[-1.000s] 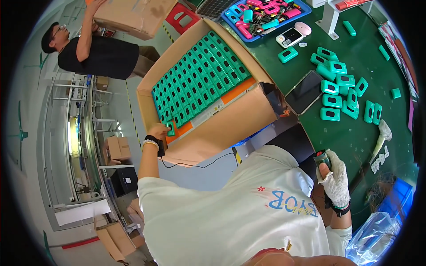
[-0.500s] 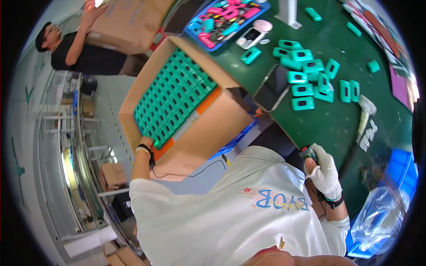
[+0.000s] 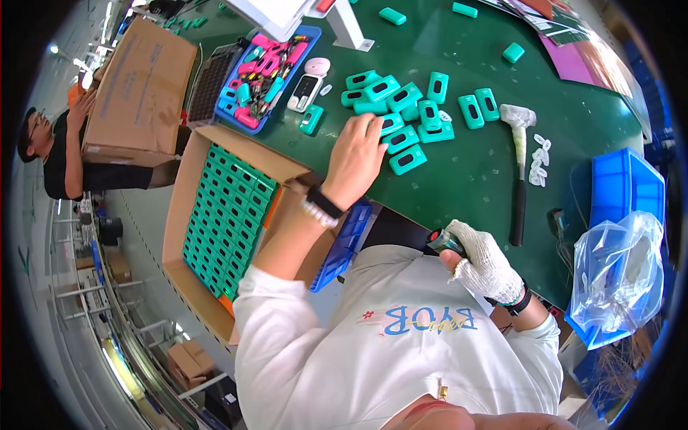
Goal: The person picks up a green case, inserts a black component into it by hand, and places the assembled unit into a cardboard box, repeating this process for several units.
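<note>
Teal casings have dark oval windows; left grip unclear, right grip clasps device.

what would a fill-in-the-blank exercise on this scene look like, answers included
The left grip, unlike the right grip, wears no ____.
The hammer lies to the ____ of the pile of green cases.
The tray of pink and green pieces is coloured ____.
Rows of green cases lie in an open ____ box.

Missing words: glove; right; blue; cardboard.
</note>
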Demonstrator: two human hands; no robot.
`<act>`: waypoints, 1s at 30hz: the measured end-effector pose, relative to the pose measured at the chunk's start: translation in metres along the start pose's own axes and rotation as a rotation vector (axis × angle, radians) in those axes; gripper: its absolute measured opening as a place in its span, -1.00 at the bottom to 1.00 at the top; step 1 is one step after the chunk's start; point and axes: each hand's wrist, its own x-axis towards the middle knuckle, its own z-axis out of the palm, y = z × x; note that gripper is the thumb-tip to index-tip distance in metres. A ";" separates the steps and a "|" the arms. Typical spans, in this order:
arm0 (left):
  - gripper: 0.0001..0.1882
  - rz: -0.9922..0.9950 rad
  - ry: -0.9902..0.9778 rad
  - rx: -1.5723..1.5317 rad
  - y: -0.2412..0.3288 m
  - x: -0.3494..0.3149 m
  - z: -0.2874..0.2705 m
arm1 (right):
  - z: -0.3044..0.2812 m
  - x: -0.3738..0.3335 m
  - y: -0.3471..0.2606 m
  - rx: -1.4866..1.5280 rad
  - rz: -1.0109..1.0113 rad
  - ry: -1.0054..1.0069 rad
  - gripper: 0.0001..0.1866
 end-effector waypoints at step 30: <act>-0.41 0.085 0.024 -0.851 0.077 -0.090 -0.017 | -0.010 0.011 -0.043 -0.377 -0.072 0.035 -0.80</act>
